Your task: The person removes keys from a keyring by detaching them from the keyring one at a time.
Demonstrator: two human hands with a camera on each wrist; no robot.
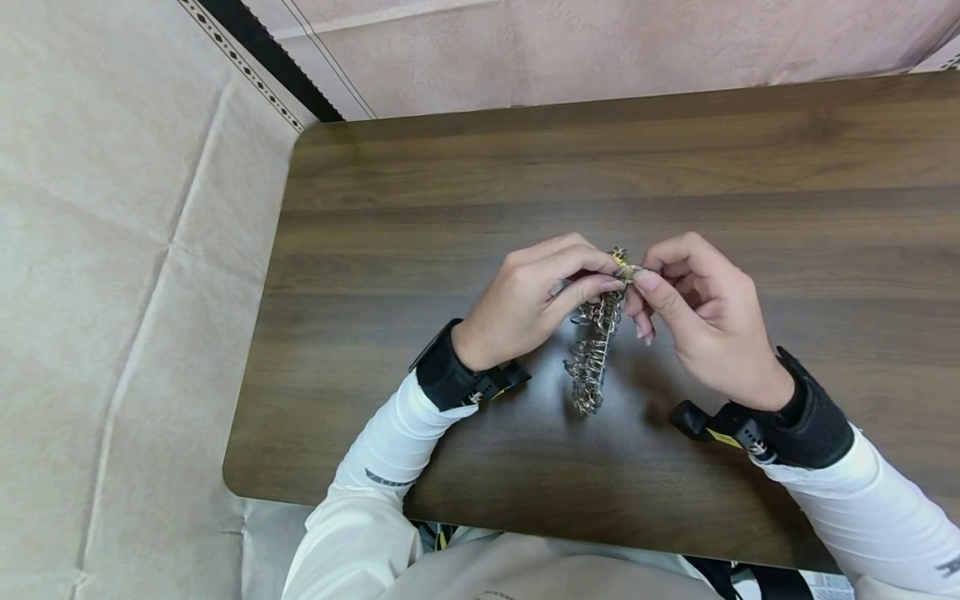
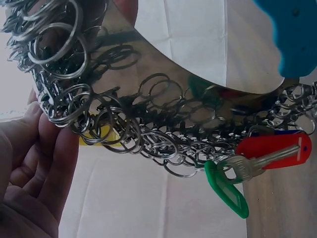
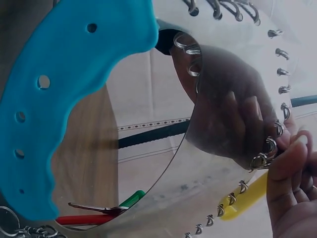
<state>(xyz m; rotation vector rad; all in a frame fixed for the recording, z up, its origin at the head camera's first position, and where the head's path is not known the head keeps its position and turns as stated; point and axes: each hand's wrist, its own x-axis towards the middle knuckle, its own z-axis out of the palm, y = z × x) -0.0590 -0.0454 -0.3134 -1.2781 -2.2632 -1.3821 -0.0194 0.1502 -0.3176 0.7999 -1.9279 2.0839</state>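
A curved shiny metal plate (image 3: 171, 210) with a blue handle (image 3: 79, 94) carries many split rings along its edge. From above it appears as a narrow strip of metal rings (image 1: 594, 354). At its far end my left hand (image 1: 525, 296) pinches a split ring between thumb and fingers. Across from it, my right hand (image 1: 705, 312) pinches that ring's other side with thumb and index finger. A yellow tag (image 3: 245, 198) hangs near the right fingertips. In the left wrist view, a key (image 2: 252, 166), a red tag (image 2: 275, 150) and a green tag (image 2: 225, 191) hang farther along.
Both hands work above a dark wooden table (image 1: 405, 250), whose left edge and rounded corners are in view. Pale sheeting (image 1: 112, 275) covers the floor or wall beside and behind it. Both wrists wear black straps (image 1: 813, 425).
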